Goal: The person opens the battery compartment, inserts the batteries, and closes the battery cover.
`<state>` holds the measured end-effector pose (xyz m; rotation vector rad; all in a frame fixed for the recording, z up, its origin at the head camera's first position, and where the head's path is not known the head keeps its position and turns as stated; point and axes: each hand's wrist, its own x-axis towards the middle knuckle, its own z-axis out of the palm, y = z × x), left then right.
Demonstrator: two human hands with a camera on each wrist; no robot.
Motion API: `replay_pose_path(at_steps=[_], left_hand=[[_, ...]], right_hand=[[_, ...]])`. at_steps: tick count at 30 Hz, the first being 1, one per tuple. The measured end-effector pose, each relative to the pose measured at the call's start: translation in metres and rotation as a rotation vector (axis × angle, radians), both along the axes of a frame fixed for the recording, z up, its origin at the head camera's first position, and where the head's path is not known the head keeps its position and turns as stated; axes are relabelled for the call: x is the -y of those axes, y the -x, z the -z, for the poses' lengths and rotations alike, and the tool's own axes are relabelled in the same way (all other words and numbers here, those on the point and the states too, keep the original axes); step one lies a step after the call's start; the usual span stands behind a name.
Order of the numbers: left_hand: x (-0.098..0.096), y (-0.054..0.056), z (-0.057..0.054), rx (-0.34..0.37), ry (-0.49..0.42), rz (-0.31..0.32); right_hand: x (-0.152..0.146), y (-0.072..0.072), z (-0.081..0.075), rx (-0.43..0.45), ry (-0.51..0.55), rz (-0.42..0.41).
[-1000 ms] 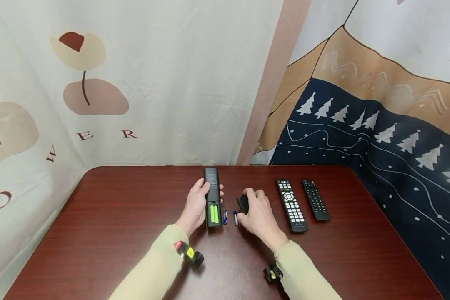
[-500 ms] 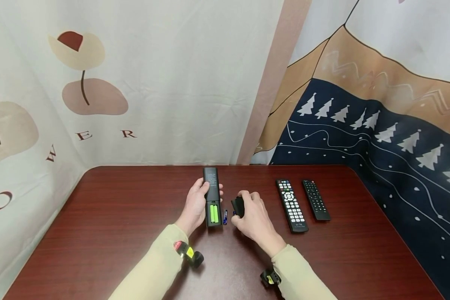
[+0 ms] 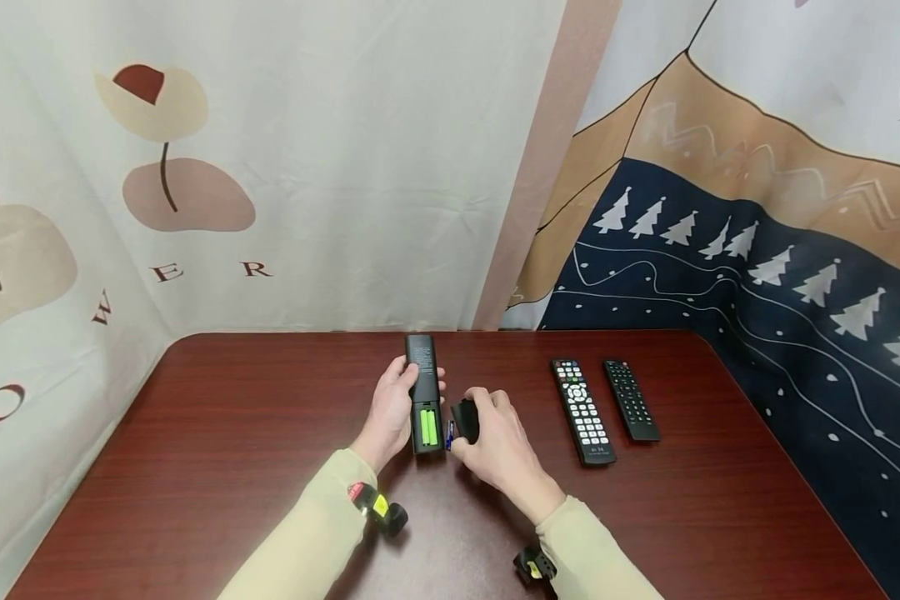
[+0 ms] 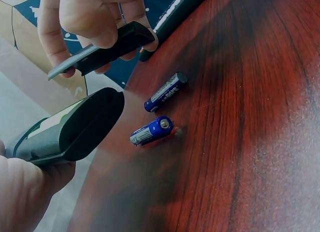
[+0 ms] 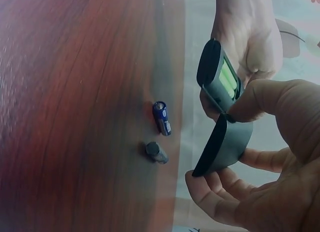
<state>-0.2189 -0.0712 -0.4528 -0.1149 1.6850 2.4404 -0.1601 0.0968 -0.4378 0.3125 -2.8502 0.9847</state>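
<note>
My left hand (image 3: pixel 390 410) grips a black remote control (image 3: pixel 422 375), its back turned up and its battery bay uncovered. Two green batteries (image 3: pixel 428 427) lie side by side in that bay. Just to the right, my right hand (image 3: pixel 501 442) pinches the black battery cover (image 3: pixel 467 420) between thumb and fingers. The left wrist view shows the cover (image 4: pixel 105 50) held above the table, apart from the end of the remote (image 4: pixel 75 124). Below them, two blue batteries (image 4: pixel 151 131) lie on the table; in the head view the right hand and cover hide one of these.
Two more black remotes lie face up to the right: a larger one with white buttons (image 3: pixel 583 412) and a smaller one (image 3: pixel 632 400). All rest on a reddish-brown wooden table (image 3: pixel 232 433). Printed curtains (image 3: pixel 345 167) hang behind its far edge.
My right hand has moved left with the battery cover, closer to the remote, passing over a blue battery. The left hand and the remote have stayed nearly still.
</note>
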Motion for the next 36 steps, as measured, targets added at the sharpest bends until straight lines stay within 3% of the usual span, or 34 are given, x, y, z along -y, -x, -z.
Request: replay_pose_path(at_steps=[36], left_hand=[[-0.007,-0.002,-0.003,-0.024,-0.011,-0.045]], right_hand=[[0.018,-0.003,0.008,-0.005,0.01,-0.017]])
